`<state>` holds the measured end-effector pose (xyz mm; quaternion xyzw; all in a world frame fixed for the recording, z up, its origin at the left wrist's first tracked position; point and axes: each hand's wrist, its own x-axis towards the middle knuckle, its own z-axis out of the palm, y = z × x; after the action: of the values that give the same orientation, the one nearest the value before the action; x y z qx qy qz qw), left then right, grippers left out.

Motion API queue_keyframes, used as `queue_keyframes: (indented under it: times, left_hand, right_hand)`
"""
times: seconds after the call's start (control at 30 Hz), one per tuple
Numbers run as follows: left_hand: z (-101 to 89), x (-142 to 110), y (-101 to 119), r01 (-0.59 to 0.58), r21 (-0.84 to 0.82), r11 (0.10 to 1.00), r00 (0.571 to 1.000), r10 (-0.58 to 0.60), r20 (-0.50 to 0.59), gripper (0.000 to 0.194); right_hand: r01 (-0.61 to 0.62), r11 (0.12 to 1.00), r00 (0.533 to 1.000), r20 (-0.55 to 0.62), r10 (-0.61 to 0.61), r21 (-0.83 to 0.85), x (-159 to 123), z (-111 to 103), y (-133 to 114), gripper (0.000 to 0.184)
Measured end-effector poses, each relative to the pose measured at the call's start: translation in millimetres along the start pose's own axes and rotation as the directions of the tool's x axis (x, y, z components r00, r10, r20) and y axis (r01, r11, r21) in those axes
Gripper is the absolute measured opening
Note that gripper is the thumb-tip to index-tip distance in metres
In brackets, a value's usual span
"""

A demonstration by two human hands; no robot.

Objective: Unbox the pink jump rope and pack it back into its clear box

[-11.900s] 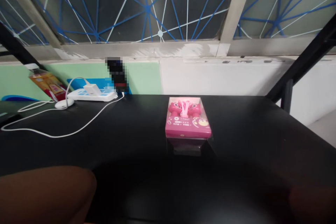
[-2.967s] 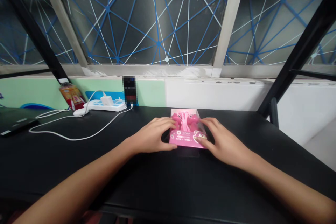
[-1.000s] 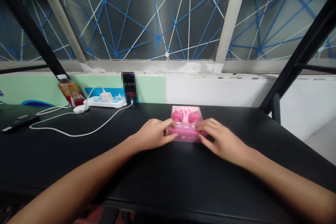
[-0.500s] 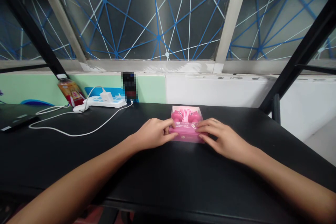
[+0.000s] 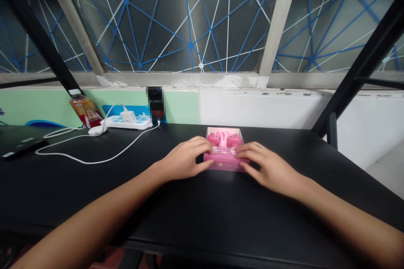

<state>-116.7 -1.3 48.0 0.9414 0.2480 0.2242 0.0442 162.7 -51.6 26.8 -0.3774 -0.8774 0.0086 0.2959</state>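
A pink box [image 5: 225, 155] with a clear cover lies on the black table, and through the cover show two rounded pink pieces with a paler pink cord between them; I cannot tell their exact kind. My left hand [image 5: 186, 156] grips the box's left side, thumb at the near left corner and fingers on the top. From the right, my right hand [image 5: 268, 164] holds the opposite side, its fingertips on the top and the thumb at the near right corner. The box rests flat between both hands.
A white power strip [image 5: 139, 123] with a white charger [image 5: 128, 116] stands at the wall, left of the box. Beside it leans a drink bottle [image 5: 85, 111]. A white cable [image 5: 94, 162] loops over the table [image 5: 221, 214]. At far left lies a black flat device [image 5: 23, 149].
The fingers of my left hand have uncurled a little and shifted up over the box's top left edge. My right hand and the box stay where they were.
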Motion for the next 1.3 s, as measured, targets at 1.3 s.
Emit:
queue_keyframes:
  times: [1.3]
  left_hand:
    - [-0.2, 0.6, -3.1, -0.024, -0.081, 0.996, 0.999, 0.022, -0.027, 0.028]
  right_hand:
    - [-0.044, 0.999, 0.999, 0.007, 0.044, 0.032, -1.2, -2.1, 3.7, 0.023]
